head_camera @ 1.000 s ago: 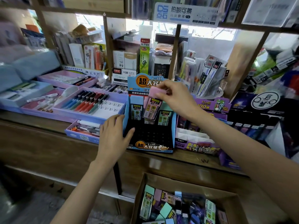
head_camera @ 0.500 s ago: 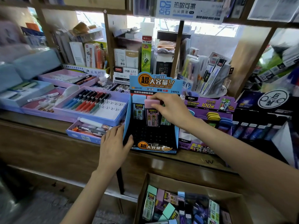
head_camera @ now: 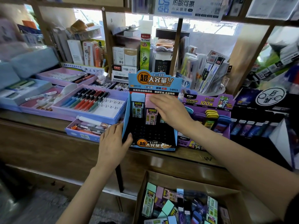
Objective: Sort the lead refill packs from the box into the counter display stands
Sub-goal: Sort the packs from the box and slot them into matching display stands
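A blue display stand (head_camera: 152, 143) with a black slotted base stands on the wooden counter. In its back row a blue-capped lead pack (head_camera: 137, 107) stands upright beside a pink-capped lead pack (head_camera: 150, 116). My right hand (head_camera: 171, 110) lies flat over the pink cap, fingers spread and pressing on it. My left hand (head_camera: 113, 143) grips the stand's lower left edge. Below the counter, an open cardboard box (head_camera: 191, 179) holds several more lead packs (head_camera: 168, 206) in green, pink, blue and purple.
A purple display stand (head_camera: 205, 120) with yellow and blue packs sits to the right. Pen trays (head_camera: 90, 105) fill the counter on the left. A small blue tray (head_camera: 85, 129) touches the stand's left side. Shelves of stationery rise behind.
My right hand brought the pink-capped pack down into the back row, and its fingers have flattened over the cap. The left hand stayed on the stand's edge.
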`<state>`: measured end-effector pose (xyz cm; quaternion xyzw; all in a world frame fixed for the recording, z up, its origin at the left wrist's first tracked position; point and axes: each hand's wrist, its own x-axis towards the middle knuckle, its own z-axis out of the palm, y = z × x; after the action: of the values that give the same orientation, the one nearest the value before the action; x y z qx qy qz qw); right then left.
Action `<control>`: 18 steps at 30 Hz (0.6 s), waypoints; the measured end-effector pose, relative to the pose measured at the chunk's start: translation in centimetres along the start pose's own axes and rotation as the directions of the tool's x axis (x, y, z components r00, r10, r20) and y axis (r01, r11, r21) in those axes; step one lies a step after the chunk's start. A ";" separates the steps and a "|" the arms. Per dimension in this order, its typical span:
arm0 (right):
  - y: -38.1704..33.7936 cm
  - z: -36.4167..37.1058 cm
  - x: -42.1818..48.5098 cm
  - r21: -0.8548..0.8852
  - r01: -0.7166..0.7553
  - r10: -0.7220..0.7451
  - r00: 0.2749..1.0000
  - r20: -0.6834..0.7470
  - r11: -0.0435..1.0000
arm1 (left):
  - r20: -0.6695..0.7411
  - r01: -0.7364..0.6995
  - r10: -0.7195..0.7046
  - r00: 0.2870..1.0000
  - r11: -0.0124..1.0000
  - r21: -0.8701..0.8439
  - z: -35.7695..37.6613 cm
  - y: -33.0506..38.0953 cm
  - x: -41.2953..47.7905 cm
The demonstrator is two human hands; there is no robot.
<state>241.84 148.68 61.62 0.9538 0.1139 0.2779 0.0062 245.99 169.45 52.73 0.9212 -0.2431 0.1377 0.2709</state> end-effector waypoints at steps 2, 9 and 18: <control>0.2 -0.1 -0.2 -0.039 0.031 -0.029 0.999 0.041 0.999 | 0.027 0.004 -0.004 1.000 1.000 0.002 -0.2 0.1 0.1; 0.2 -4.1 -1.9 0.104 -0.070 0.061 0.994 0.085 0.992 | 0.025 -0.036 0.035 0.999 0.999 0.034 -3.6 2.8 0.0; -1.9 -8.8 -14.9 0.278 -0.282 0.171 0.915 0.365 0.918 | 0.314 -0.296 0.410 0.856 0.888 -0.353 -1.6 6.2 -8.3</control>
<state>224.48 146.81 61.05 0.9815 0.0426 0.0888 -0.1645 235.59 168.88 53.50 0.8185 -0.4752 -0.0330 0.3211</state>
